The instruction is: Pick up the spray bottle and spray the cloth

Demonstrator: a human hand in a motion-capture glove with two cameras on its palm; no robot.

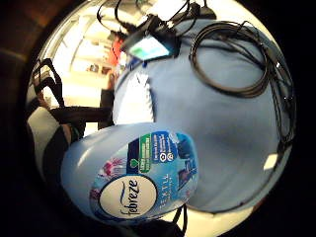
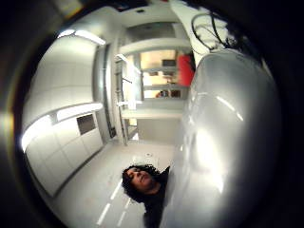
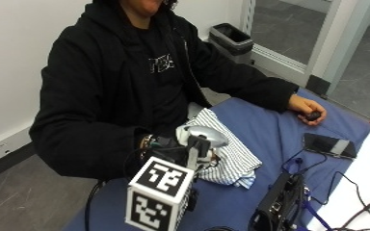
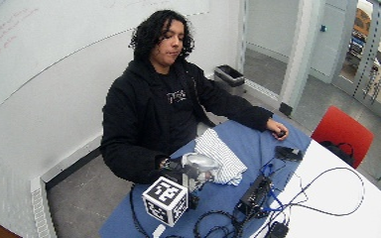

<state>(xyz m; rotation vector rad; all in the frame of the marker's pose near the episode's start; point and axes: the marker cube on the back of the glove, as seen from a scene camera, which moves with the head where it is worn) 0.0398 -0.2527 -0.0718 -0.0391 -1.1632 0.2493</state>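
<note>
Outside view shows my gloved right hand (image 3: 172,149) with its fingers curled around the Febreze spray bottle (image 3: 201,137), lifted just above the striped cloth (image 3: 233,151) on the blue worktop (image 3: 268,132). Smooth rounded plastic seems slippery, so I judge the narrow neck the safest hold.

Pale blue spray bottle (image 1: 129,173), blue-and-white striped cloth (image 3: 233,155), blue table cover (image 3: 271,134)

The person (image 3: 121,82) wears a black hooded jacket over a black printed shirt, with a wrist bracelet (image 3: 147,141).
</note>
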